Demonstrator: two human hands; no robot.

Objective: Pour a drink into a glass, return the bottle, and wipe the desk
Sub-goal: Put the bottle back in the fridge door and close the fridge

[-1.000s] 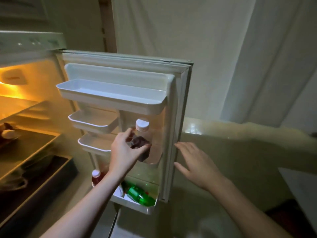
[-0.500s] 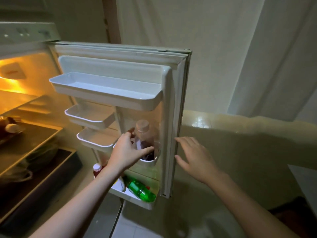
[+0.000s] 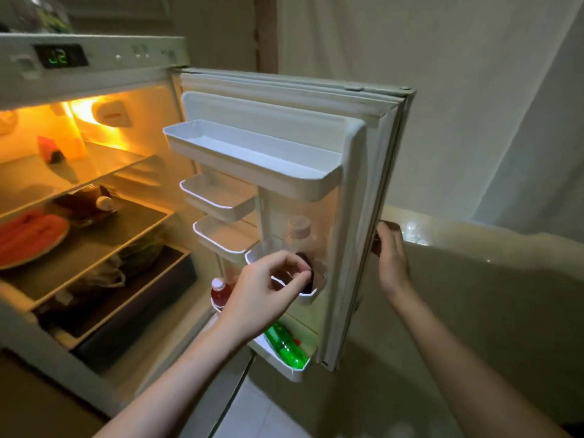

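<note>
At the open fridge door, the bottle was seen standing upright in a small door bin on the inner face, its pale cap up and dark liquid low in its clear body. The left hand was held just in front of that bin, its fingers loosely curled with thumb and forefinger near each other; the bottle's lower part was partly hidden behind it, and contact with the bottle could not be told, though no grip around it was shown. The right hand was closed over the door's outer edge, fingers wrapped round to the far side. Above the bottle, a wide top shelf jutted out from the door, and two smaller bins were stacked to its left. Below, a red bottle stood near the hinge side and a green bottle lay tilted in the bottom bin. Open floor was visible under the door and between the forearms. To the right of the door, a glossy counter edge ran close behind the right hand. Inside the fridge, cut watermelon was set on a lit shelf, well apart from the door.
</note>
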